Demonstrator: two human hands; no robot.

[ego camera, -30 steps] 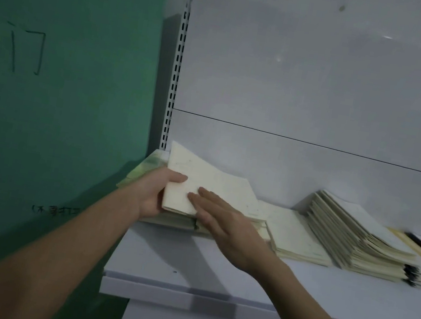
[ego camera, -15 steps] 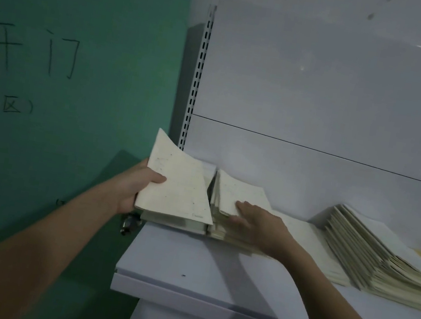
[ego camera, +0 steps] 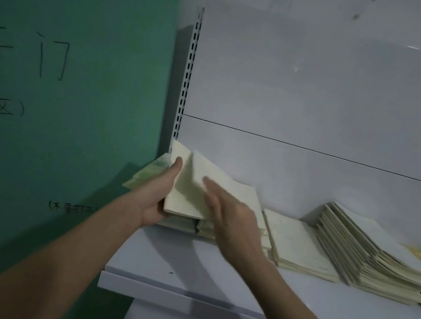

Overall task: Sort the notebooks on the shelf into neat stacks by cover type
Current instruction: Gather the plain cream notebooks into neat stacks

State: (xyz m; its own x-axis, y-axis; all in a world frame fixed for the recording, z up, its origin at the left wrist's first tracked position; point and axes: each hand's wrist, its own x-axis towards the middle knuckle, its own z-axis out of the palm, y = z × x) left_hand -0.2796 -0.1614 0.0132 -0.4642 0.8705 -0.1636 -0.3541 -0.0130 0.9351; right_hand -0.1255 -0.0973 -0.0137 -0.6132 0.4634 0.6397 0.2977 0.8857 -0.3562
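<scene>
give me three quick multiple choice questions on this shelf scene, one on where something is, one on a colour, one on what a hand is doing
1. Where is the fanned stack of notebooks?
A. right part of the shelf
B. on the floor
C. against the green wall

2. What colour is the wall left of the shelf?
A. red
B. green
C. yellow

3. What is the left hand doing?
A. hanging idle
B. pressing the wall
C. gripping a tilted cream notebook

Key: 1 A, the fanned stack lies right of the hands; 2 B, the wall with writing is green; 3 C, its thumb curls over the notebook's raised edge.
</scene>
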